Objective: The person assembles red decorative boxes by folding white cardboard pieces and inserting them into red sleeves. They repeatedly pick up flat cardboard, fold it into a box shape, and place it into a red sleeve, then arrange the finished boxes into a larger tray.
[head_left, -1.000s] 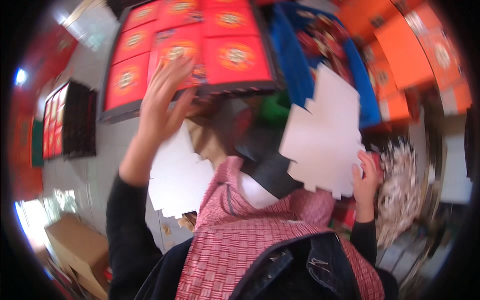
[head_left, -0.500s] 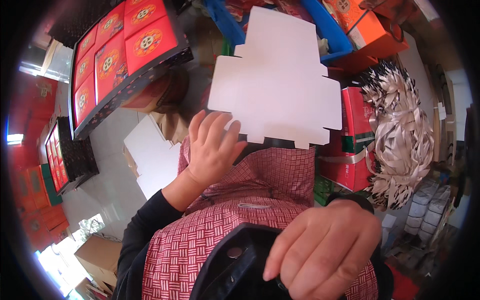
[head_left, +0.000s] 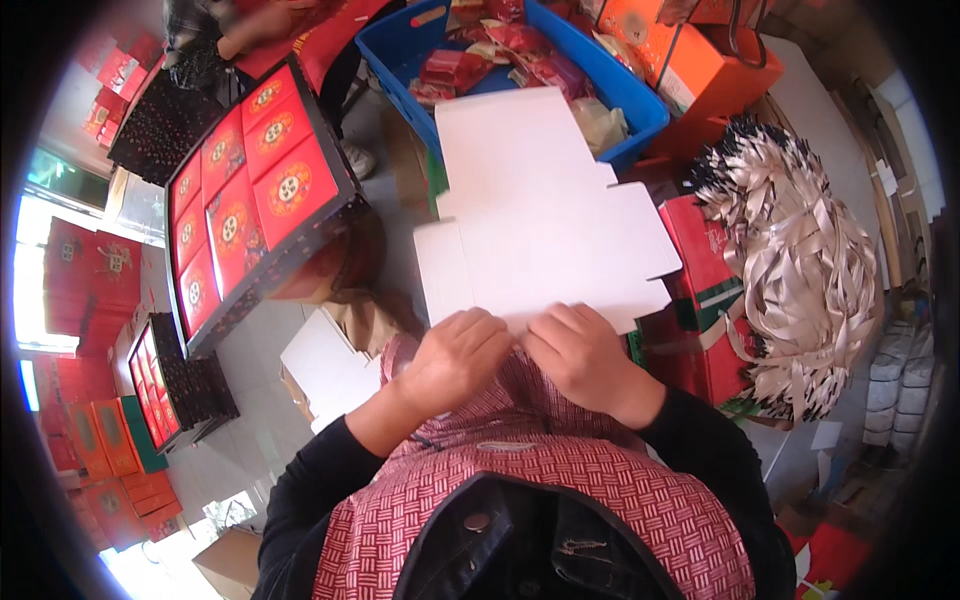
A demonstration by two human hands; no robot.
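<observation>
Both left hand [head_left: 457, 358] and right hand [head_left: 582, 355] angle inward, knuckles up, pinching white cardboard [head_left: 540, 225] by its near edge.

Here's grey tiled floor [head_left: 258, 350] out left of the left hand [head_left: 455, 360], a small black tray [head_left: 205, 395] of red boxes [head_left: 151, 385] planted on it! Up beyond the right hand [head_left: 590, 362], a blue crate [head_left: 642, 112] carries red packets [head_left: 453, 68].
</observation>
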